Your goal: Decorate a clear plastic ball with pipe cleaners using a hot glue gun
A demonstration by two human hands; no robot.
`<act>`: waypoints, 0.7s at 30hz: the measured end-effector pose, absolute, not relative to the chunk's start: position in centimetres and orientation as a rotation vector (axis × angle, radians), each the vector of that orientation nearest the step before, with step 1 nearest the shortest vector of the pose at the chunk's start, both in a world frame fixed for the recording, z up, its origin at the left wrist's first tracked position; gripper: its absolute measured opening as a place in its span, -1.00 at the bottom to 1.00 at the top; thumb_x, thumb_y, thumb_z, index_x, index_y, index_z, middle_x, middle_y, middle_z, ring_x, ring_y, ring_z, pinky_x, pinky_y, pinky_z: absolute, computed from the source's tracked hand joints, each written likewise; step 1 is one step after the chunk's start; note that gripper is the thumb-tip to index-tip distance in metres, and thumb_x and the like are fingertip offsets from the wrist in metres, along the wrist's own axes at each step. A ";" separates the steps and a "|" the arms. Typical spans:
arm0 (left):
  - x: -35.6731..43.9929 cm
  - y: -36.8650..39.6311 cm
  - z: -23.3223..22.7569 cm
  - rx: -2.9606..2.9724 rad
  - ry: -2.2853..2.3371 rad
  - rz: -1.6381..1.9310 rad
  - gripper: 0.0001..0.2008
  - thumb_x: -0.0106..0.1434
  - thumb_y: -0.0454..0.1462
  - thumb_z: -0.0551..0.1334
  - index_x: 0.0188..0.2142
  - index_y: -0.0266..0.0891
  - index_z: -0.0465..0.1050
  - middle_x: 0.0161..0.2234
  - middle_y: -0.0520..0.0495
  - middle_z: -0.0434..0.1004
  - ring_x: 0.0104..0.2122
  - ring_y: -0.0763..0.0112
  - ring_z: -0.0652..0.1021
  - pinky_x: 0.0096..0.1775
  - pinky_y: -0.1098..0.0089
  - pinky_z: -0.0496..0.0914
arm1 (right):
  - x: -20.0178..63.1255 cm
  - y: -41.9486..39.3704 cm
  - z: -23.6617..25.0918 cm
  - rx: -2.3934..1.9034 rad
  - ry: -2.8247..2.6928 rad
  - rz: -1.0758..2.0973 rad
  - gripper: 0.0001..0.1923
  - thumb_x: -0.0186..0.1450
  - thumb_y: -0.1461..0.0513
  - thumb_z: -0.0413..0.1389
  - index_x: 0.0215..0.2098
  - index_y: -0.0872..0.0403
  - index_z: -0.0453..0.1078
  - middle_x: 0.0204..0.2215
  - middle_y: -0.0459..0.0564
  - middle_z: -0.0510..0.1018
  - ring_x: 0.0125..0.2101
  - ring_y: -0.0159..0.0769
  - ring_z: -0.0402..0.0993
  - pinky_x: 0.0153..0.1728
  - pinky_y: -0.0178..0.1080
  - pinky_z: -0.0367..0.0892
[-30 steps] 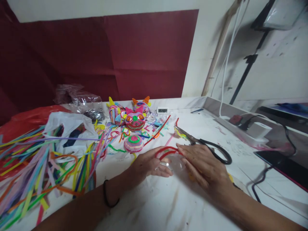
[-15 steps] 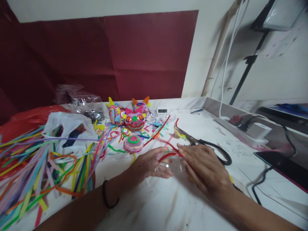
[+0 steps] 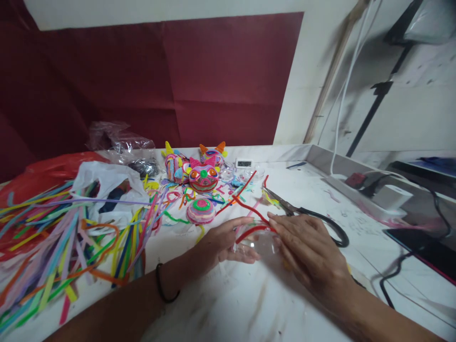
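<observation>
Both hands work at the middle of the white bench (image 3: 228,299). The left hand (image 3: 223,242) and the right hand (image 3: 309,247) cup a clear plastic dome (image 3: 258,244) between them, fingers loosely spread and pressed flat against its sides rather than curled shut. A red pipe cleaner (image 3: 251,223) lies bent over the dome's far rim, one end rising free toward the far side; only that single strand is on it, so the covering looks barely begun. Just beyond, a pink coiled dome (image 3: 201,210) and three finished horned faces (image 3: 204,175) stand complete. Black-handled scissors (image 3: 313,218) lie just to the right of the right hand. A heap of loose coloured pipe cleaners (image 3: 67,247) spreads at the left.
</observation>
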State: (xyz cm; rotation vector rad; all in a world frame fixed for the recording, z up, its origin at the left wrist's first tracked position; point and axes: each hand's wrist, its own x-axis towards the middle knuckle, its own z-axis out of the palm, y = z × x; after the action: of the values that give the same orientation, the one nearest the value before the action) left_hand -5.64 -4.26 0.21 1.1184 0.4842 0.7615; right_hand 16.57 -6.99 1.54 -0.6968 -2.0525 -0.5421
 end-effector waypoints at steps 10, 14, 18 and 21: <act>-5.4 -4.4 0.2 1.165 0.446 0.727 -0.40 0.01 0.00 0.39 -0.02 -0.09 0.24 -0.10 -0.08 0.47 -0.18 0.21 0.56 -0.04 -0.02 0.37 | 16.7 -7.4 0.8 -0.734 -2.167 -0.666 -0.64 0.31 0.41 0.05 0.08 0.27 0.31 0.01 0.30 0.52 0.02 -0.08 0.45 -0.05 0.05 0.25; -5.3 -5.1 0.8 1.181 0.453 0.733 -0.36 0.05 0.00 0.36 0.05 -0.10 0.19 -0.02 -0.15 0.41 -0.14 0.18 0.54 -0.06 -0.03 0.38 | 16.6 -8.0 1.1 -0.713 -2.219 -0.755 -0.67 0.34 0.41 0.00 0.07 0.32 0.32 0.03 0.29 0.50 0.08 -0.04 0.39 0.00 0.08 0.20; -5.0 -5.8 1.6 1.161 0.538 0.749 -0.38 0.04 0.06 0.34 -0.01 -0.17 0.23 -0.08 -0.19 0.42 -0.18 0.17 0.53 -0.13 0.05 0.41 | 16.3 -8.5 1.6 -0.692 -2.260 -0.816 -0.69 0.37 0.42 -0.07 0.03 0.30 0.36 0.03 0.26 0.51 0.08 -0.01 0.39 0.00 0.12 0.19; -4.8 -6.1 2.1 1.165 0.585 0.747 -0.42 0.03 0.04 0.35 -0.06 -0.18 0.27 -0.12 -0.18 0.43 -0.20 0.16 0.53 -0.17 0.10 0.41 | 16.0 -8.8 1.9 -0.672 -2.287 -0.856 -0.68 0.37 0.43 -0.10 0.03 0.31 0.37 0.03 0.29 0.50 0.07 0.03 0.40 -0.01 0.15 0.21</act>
State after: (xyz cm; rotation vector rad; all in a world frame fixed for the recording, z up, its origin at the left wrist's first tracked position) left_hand -4.79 -6.12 2.11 1.1648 0.5852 0.7473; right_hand 16.00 -8.78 1.94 -0.6719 -2.2872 -0.8559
